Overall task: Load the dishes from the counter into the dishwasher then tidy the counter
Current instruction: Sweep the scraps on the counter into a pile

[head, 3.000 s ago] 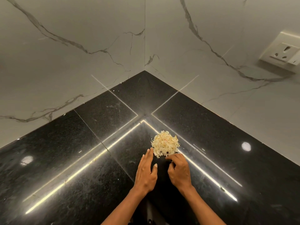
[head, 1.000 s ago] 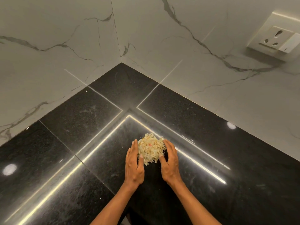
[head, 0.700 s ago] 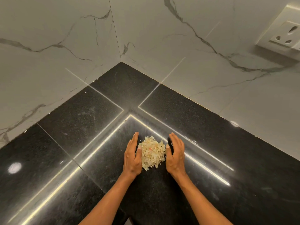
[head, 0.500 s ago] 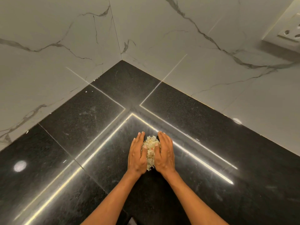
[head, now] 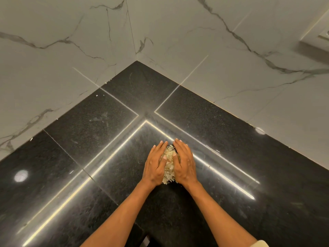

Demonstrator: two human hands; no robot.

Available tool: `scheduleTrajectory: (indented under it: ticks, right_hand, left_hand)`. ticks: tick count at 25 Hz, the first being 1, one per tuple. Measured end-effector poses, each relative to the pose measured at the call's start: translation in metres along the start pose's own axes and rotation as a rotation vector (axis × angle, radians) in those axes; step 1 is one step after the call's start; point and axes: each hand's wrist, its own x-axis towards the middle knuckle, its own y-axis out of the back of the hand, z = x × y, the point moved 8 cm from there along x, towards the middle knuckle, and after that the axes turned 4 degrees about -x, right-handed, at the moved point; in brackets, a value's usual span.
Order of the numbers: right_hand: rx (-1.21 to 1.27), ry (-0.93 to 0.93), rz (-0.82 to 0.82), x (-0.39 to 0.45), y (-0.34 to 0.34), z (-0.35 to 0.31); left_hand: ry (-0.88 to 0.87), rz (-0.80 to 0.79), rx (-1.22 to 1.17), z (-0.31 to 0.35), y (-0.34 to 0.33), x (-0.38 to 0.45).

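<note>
A small heap of pale, shredded food scraps (head: 168, 164) lies on the black granite counter (head: 99, 122), near its inner corner. My left hand (head: 154, 164) presses against the heap's left side and my right hand (head: 185, 163) against its right side. The fingers of both hands are fairly straight and point away from me. Both thumbs rest on top of the scraps. The hands cover most of the heap, so only a narrow strip shows between them. No dishes or dishwasher are in view.
White marble-pattern walls (head: 178, 32) meet in a corner behind the counter. A wall socket (head: 318, 39) sits at the upper right edge. Bright light strips reflect off the glossy counter top.
My hands have closed in from either side of the scraps and squeezed the loose heap into a narrow mound between them. The view has tilted slightly.
</note>
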Motion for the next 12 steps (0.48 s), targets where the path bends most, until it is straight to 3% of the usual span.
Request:
scheduleTrajectory:
  ticks: [7,12]
  right_hand:
    - [0.179,0.076,-0.039,-0.029,0.005,-0.015]
    - [0.166,-0.067,0.176,-0.027,0.034,0.013]
  left_hand:
    - [-0.011,0.038,-0.171,0.008,-0.003,-0.023]
    - [0.022,0.102,-0.249,0.007,0.004,-0.022]
